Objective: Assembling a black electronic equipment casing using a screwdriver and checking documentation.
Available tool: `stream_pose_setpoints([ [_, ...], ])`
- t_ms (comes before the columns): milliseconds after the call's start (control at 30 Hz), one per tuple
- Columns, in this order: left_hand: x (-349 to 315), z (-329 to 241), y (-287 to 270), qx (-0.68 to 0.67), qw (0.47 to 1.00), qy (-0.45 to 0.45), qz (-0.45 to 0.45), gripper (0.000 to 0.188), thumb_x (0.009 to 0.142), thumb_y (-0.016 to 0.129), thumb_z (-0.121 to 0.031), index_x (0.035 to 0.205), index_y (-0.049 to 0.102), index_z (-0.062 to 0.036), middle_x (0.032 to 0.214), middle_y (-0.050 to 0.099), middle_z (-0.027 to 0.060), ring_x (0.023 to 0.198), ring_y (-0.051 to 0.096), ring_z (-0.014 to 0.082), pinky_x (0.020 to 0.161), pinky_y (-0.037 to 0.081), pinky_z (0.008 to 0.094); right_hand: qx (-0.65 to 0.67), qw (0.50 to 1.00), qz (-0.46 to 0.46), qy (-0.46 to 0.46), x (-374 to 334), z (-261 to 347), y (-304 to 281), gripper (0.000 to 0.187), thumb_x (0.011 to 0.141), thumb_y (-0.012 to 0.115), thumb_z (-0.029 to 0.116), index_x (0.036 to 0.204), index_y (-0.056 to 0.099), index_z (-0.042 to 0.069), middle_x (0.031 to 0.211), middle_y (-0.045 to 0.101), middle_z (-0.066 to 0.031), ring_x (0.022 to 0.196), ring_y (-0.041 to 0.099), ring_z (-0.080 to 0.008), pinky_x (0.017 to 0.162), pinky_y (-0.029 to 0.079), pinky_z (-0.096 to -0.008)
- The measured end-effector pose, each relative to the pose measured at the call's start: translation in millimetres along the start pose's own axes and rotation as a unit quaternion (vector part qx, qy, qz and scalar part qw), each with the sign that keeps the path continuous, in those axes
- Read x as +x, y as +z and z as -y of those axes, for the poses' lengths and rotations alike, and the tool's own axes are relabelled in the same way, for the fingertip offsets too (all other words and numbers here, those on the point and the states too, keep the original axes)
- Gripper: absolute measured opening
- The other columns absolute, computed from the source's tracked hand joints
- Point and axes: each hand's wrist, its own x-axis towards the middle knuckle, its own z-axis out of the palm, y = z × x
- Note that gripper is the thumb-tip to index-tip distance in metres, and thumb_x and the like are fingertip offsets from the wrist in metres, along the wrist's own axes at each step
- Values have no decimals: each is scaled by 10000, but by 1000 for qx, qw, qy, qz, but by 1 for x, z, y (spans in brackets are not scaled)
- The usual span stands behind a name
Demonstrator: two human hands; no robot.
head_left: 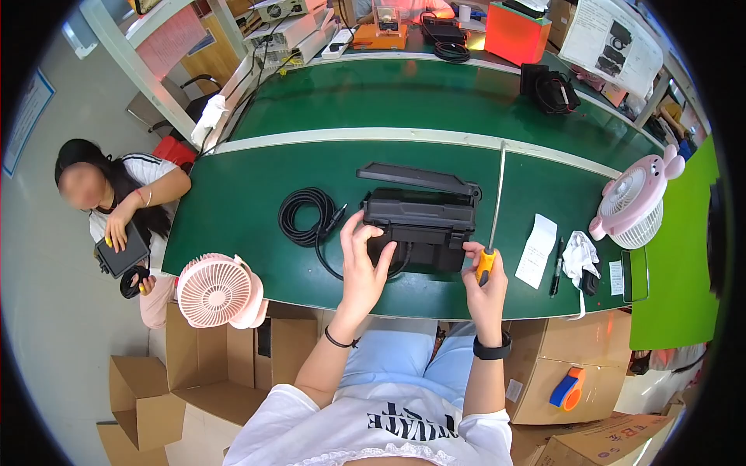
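A black plastic case [420, 211] stands on the green bench in front of me, its lid [416, 177] swung up at the far side. A black cable runs from its near side to a coil [305, 219] on the left. My left hand [362, 268] grips the case's near left corner, thumb and fingers against it. In my right hand [486, 291] is a screwdriver [487, 264] with a yellow and black handle; its long shaft points away from me, past the case's right side. The right fingertips are close to the case's near right corner; whether they touch it I cannot tell.
A pink fan [216, 291] stands at the bench's left front, a rabbit-eared fan [633, 198] at the right. Paper [536, 252], a pen [557, 268] and crumpled tissue [579, 255] lie right. Left, a co-worker [132, 194] holds a black box. Cardboard boxes [571, 365] stand below.
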Motion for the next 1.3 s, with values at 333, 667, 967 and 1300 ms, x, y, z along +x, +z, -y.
stream_pose_setpoints([
  [333, 0, -3, 1, -7, 1000, -13, 0, 407, 881, 748, -66, 1195, 491, -100, 1441, 400, 212, 1160, 583, 388, 920, 517, 433, 275, 960, 40, -32, 11, 5, -3, 252, 818, 549, -108, 951, 463, 88, 1458, 519, -217, 1275, 569, -272, 1053, 476, -391],
  [667, 2, -1, 3, 9, 1000, -6, -17, 440, 867, 765, -81, 1221, 504, -110, 1471, 410, 208, 1132, 597, 411, 831, 540, 438, 86, 994, 36, -58, 9, 6, 3, 347, 798, 540, -149, 1120, 574, -25, 1393, 559, -106, 932, 599, -140, 735, 527, -263],
  [967, 17, -8, 3, 50, 999, -10, -4, 432, 868, 754, -29, 1220, 505, -62, 1465, 412, 210, 1155, 588, 327, 951, 522, 400, -103, 976, -16, -190, 13, 14, 5, 237, 816, 602, -102, 1025, 554, -2, 1327, 586, -125, 1029, 601, -288, 900, 499, -368],
  [1300, 70, 28, 22, -16, 994, 104, -20, 393, 753, 770, -55, 1112, 613, -36, 1188, 614, 154, 1141, 599, 345, 1001, 481, 418, -118, 972, -28, -202, 56, 10, 22, 234, 891, 666, -3, 1076, 522, -21, 1399, 541, -155, 1195, 581, -378, 973, 482, -382],
])
